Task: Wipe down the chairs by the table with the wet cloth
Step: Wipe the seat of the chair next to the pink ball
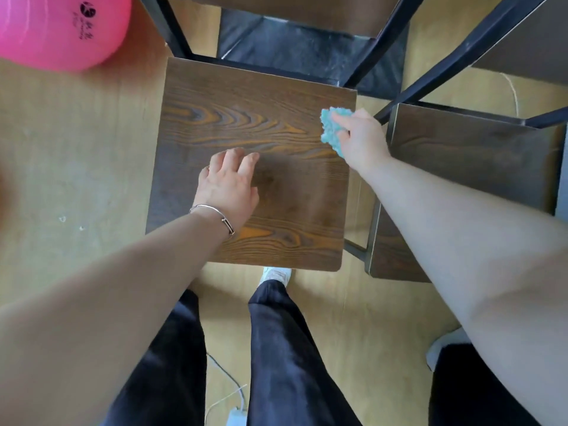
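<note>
A dark wooden chair seat (233,118) with a black metal frame fills the middle of the head view. My left hand (229,184), with a silver bangle on the wrist, rests flat on the seat with fingers straight. My right hand (359,138) grips a crumpled turquoise cloth (330,126) at the seat's right edge, near the far corner. A second wooden chair seat (467,161) stands right beside the first one, under my right forearm.
A pink exercise ball (64,29) lies on the light wood floor at top left. Black frame bars (442,72) cross the top right. A white cable and adapter (236,413) lie on the floor between my legs. My white shoe (275,275) touches the seat's near edge.
</note>
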`<state>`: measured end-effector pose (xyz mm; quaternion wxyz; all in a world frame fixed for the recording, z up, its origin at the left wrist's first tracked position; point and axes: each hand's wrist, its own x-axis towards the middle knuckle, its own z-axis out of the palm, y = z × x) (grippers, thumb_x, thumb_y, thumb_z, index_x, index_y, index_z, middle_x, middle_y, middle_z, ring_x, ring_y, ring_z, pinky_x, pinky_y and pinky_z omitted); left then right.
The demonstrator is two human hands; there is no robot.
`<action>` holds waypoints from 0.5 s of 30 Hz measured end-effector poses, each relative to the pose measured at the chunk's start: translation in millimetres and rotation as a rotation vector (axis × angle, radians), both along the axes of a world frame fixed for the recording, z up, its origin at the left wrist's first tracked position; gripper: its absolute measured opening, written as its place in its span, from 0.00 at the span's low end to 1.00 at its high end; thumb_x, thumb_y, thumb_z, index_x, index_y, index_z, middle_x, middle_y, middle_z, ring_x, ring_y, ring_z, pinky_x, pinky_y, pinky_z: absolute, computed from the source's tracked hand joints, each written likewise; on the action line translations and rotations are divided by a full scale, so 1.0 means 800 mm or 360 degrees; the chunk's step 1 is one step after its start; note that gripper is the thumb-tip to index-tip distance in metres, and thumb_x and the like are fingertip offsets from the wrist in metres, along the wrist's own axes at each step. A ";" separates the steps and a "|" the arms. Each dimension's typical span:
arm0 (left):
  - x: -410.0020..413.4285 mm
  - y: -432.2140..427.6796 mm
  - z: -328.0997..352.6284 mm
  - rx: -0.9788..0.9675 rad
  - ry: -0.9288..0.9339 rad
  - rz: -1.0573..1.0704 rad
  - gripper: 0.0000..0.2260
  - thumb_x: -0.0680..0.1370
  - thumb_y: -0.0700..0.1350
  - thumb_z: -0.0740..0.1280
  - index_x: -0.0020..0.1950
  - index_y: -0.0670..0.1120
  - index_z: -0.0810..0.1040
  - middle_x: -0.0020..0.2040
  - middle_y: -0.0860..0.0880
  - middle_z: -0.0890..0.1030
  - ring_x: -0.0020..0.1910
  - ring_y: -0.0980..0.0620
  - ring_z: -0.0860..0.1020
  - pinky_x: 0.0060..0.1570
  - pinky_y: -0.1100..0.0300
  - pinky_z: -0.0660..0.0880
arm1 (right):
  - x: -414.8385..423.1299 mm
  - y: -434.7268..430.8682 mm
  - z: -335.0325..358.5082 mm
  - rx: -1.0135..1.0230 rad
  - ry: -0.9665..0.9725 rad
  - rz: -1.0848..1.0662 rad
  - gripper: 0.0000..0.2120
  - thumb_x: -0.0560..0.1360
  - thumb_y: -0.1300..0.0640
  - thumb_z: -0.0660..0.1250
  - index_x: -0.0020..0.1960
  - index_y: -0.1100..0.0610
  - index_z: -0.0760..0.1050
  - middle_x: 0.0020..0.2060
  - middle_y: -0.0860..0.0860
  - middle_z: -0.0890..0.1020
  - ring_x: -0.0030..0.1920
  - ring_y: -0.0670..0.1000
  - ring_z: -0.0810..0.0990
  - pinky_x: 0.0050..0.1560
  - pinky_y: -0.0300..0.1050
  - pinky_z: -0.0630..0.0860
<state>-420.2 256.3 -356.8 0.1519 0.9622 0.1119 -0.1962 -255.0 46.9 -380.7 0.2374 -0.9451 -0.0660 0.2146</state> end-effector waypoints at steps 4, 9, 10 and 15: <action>-0.008 -0.001 -0.005 -0.0048 -0.0024 0.0047 0.26 0.78 0.48 0.63 0.75 0.51 0.61 0.73 0.47 0.63 0.71 0.42 0.60 0.67 0.45 0.63 | -0.021 0.000 -0.012 0.0099 0.0072 -0.0071 0.14 0.81 0.54 0.63 0.66 0.53 0.74 0.57 0.46 0.74 0.54 0.45 0.75 0.41 0.27 0.68; -0.037 0.027 -0.010 -0.0021 0.0026 0.0060 0.25 0.78 0.46 0.62 0.75 0.50 0.62 0.72 0.46 0.64 0.70 0.41 0.61 0.65 0.43 0.65 | -0.088 0.024 -0.020 0.0348 0.0276 -0.0185 0.17 0.80 0.47 0.64 0.56 0.61 0.76 0.42 0.43 0.75 0.42 0.34 0.76 0.34 0.28 0.69; -0.044 0.034 -0.010 -0.0019 0.0022 0.0069 0.25 0.78 0.46 0.62 0.74 0.50 0.62 0.72 0.46 0.64 0.69 0.41 0.61 0.65 0.43 0.65 | -0.107 0.030 -0.023 0.0326 0.0255 -0.0108 0.17 0.80 0.47 0.64 0.57 0.60 0.76 0.42 0.43 0.74 0.41 0.31 0.75 0.34 0.27 0.69; -0.087 0.076 -0.010 -0.0039 0.0000 0.0088 0.24 0.77 0.45 0.63 0.73 0.49 0.65 0.71 0.45 0.66 0.68 0.39 0.63 0.64 0.42 0.67 | -0.195 0.067 -0.032 0.0232 0.0171 0.0315 0.13 0.81 0.57 0.63 0.63 0.57 0.78 0.45 0.45 0.70 0.45 0.43 0.72 0.46 0.33 0.71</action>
